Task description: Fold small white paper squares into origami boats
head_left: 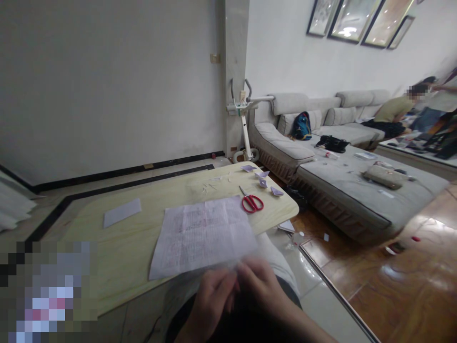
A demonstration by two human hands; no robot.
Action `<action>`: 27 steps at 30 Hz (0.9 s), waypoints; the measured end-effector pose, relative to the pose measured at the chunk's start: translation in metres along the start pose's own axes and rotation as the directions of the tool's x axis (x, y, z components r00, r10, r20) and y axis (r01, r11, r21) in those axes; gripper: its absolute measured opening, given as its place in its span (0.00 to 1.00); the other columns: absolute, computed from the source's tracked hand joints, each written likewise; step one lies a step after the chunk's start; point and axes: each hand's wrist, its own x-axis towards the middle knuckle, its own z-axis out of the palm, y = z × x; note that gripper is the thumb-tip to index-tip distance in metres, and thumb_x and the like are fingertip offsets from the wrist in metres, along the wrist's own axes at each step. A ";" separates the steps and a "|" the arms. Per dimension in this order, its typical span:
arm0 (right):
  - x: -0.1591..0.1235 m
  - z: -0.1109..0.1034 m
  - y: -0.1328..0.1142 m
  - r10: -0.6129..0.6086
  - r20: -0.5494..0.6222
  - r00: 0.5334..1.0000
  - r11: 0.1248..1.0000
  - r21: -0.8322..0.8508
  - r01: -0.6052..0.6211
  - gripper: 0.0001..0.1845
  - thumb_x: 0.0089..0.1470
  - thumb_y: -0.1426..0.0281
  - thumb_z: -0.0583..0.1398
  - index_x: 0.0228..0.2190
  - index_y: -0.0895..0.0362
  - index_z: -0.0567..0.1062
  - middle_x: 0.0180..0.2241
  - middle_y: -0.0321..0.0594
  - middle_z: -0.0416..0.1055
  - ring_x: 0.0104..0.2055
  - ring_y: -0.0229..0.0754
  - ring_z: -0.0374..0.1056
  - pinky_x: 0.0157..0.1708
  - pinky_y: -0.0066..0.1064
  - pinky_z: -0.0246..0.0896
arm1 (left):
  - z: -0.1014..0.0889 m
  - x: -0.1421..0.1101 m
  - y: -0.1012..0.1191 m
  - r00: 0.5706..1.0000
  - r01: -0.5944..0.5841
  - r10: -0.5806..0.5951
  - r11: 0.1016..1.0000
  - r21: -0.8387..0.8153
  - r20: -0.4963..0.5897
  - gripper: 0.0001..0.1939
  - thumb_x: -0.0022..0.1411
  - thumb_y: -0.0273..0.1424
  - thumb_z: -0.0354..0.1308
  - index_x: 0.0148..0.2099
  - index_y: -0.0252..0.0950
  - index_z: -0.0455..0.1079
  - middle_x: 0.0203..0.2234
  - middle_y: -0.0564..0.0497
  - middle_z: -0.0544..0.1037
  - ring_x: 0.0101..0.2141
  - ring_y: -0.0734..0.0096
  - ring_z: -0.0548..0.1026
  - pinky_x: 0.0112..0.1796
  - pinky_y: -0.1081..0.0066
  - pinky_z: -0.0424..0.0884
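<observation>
My left hand (pixel 210 293) and my right hand (pixel 262 283) meet over my lap at the near edge of the table. Both have their fingers pinched together, and the right one is smeared by motion. A pale blur shows at the fingertips; what they hold, if anything, is not clear. Just beyond the hands lies a large creased printed sheet of paper (pixel 203 233). Red-handled scissors (pixel 252 203) rest to its right, blades partly apart. Several small folded paper shapes (pixel 263 183) sit along the table's far right end, and thin paper scraps (pixel 210 185) lie behind the sheet.
A folded white paper (pixel 122 213) lies on the left of the pale table (pixel 89 247). To the right stand a grey sofa (pixel 342 190) with bags on it and, behind, a white exercise machine (pixel 244 124). People (pixel 392 112) sit at the far right.
</observation>
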 end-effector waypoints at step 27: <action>-0.006 0.001 -0.002 -0.005 0.018 1.000 0.994 0.105 0.003 0.25 0.59 0.52 0.55 0.24 0.60 0.71 0.22 0.37 0.66 0.26 0.38 0.61 0.28 0.28 0.58 | -0.001 0.000 -0.002 0.991 -0.111 0.120 0.984 0.139 -0.060 0.22 0.65 0.43 0.48 0.21 0.39 0.58 0.14 0.58 0.61 0.18 0.74 0.62 0.23 0.75 0.61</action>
